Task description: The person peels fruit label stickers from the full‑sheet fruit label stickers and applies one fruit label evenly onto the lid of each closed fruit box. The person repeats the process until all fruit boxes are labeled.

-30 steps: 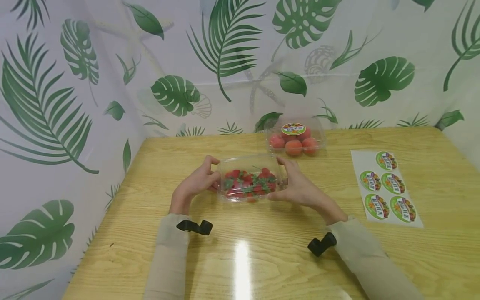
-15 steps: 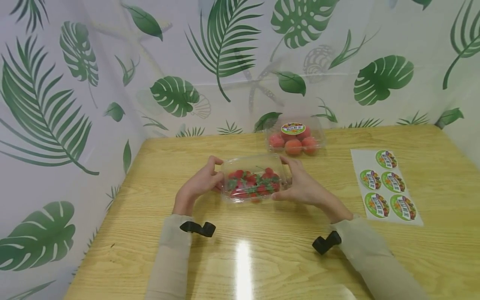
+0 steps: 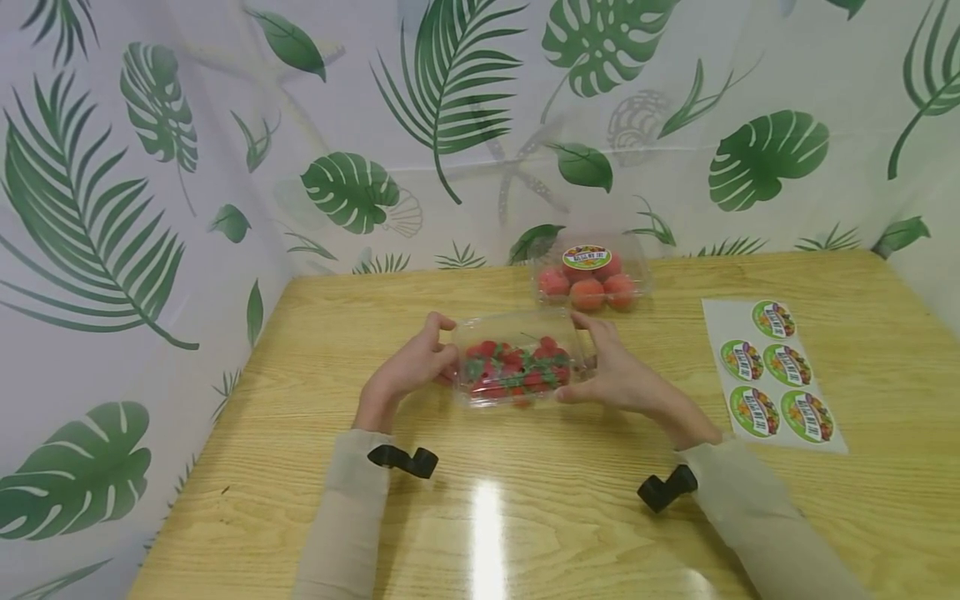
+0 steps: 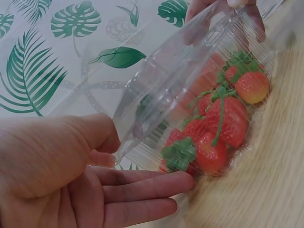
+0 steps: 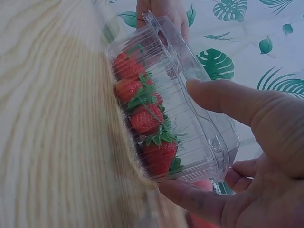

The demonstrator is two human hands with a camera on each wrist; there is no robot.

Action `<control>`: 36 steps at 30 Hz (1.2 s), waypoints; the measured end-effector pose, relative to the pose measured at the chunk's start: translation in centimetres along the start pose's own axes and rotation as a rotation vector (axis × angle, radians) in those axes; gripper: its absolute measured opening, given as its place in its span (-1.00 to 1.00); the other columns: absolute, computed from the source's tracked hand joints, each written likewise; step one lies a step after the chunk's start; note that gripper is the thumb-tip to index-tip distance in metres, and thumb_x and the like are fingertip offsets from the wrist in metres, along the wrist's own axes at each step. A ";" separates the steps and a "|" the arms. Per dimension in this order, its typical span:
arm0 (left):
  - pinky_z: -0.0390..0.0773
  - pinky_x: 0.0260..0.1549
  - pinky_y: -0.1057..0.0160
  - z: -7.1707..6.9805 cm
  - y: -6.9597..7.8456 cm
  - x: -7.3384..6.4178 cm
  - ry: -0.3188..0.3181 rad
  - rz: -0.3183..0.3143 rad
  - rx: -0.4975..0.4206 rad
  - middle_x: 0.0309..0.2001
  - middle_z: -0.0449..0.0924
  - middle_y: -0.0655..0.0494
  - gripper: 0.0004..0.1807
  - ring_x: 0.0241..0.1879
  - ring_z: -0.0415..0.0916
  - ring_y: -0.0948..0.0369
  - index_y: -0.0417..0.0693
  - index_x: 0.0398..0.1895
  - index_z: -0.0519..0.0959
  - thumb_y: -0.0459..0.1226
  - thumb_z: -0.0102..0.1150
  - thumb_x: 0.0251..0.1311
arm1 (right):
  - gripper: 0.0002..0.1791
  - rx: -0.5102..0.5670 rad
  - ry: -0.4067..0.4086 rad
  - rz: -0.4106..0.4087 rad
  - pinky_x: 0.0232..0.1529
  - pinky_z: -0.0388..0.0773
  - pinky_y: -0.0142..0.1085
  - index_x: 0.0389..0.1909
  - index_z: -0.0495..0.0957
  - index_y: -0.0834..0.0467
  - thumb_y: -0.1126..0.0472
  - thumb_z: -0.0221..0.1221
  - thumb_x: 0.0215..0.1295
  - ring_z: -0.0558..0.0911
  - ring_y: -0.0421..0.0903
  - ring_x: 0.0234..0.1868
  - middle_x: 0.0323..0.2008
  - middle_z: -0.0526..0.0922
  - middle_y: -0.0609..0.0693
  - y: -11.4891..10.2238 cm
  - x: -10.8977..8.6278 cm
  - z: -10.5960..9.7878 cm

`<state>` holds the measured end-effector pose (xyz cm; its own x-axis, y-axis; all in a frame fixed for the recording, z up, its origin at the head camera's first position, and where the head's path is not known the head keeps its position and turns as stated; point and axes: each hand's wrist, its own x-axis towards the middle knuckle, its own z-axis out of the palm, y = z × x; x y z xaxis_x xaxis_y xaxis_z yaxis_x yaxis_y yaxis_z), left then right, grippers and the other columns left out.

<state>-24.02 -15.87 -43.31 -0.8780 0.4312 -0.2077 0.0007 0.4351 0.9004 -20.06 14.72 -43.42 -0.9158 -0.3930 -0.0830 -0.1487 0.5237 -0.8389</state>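
Observation:
A clear plastic clamshell box [image 3: 510, 329] of strawberries [image 3: 536, 371] is held between both hands in front of me, its lid down. My left hand [image 3: 408, 367] grips the box's left end; in the left wrist view its thumb bends at the rim and its fingers [image 4: 142, 190] reach along the lower side. At the other end, my right hand [image 3: 618, 379] grips with thumb on the lid's rim and fingers [image 5: 190, 197] lower down, as the right wrist view shows. Whether the base touches the table cannot be told.
Behind stands another clear box [image 3: 641, 279] of reddish round fruit [image 3: 587, 294], with an oval label [image 3: 587, 257] on its lid. A white sheet [image 3: 712, 312] of several round fruit stickers [image 3: 787, 367] lies at the right. A leaf-print cloth [image 3: 465, 217] backs the wooden table [image 3: 480, 467].
Both hands and the strawberry box have shifted a little to the right, grip unchanged. The fruit box behind and the sticker sheet have stayed in place.

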 end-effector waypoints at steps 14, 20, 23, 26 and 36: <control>0.65 -0.15 0.07 1.4 0.4 0.5 0.007 0.026 0.010 -0.25 0.60 -0.22 -0.50 -0.31 0.62 0.11 -0.25 0.39 0.02 -0.37 -0.20 0.45 | 0.29 0.010 0.008 -0.008 -0.11 0.59 -0.14 0.58 -0.23 0.18 0.13 0.51 0.02 0.45 0.37 0.17 0.46 -0.13 0.32 0.5 -1.0 -1.2; 0.64 -0.15 0.11 1.9 0.7 0.6 0.013 0.043 0.095 -0.23 0.63 -0.23 -0.49 -0.29 0.62 0.11 -0.26 0.44 0.03 -0.34 -0.24 0.51 | 0.29 -0.008 0.019 -0.004 -0.10 0.58 -0.15 0.58 -0.22 0.19 0.12 0.51 0.03 0.46 0.33 0.14 0.46 -0.12 0.32 0.6 -1.5 -1.5; 0.62 -0.12 0.13 2.3 1.0 0.7 0.031 0.046 0.161 -0.21 0.66 -0.18 -0.50 -0.26 0.62 0.12 -0.24 0.46 0.04 -0.33 -0.24 0.54 | 0.29 -0.007 0.025 -0.002 -0.10 0.59 -0.14 0.57 -0.22 0.19 0.11 0.51 0.02 0.44 0.33 0.15 0.47 -0.11 0.31 0.7 -1.7 -1.7; 0.58 -0.06 0.10 2.8 1.2 0.7 0.050 0.052 0.238 -0.18 0.66 -0.12 -0.49 -0.23 0.60 0.13 -0.24 0.48 0.05 -0.32 -0.23 0.55 | 0.29 -0.003 0.026 0.001 -0.08 0.60 -0.10 0.57 -0.23 0.20 0.10 0.51 0.03 0.43 0.37 0.17 0.46 -0.12 0.32 0.8 -1.9 -1.9; 0.56 -0.01 0.10 3.7 1.7 0.7 0.079 0.093 0.406 -0.17 0.67 -0.04 -0.44 -0.22 0.57 0.16 -0.25 0.53 0.06 -0.27 -0.19 0.56 | 0.31 -0.004 0.027 0.013 -0.12 0.60 -0.15 0.58 -0.25 0.18 0.09 0.51 0.03 0.41 0.38 0.17 0.46 -0.13 0.33 1.1 -2.5 -2.4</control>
<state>-22.91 -11.94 -43.34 -0.8993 0.4281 -0.0889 0.2560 0.6803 0.6868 -18.88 18.10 -42.86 -0.9275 -0.3654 -0.0792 -0.1380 0.5315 -0.8357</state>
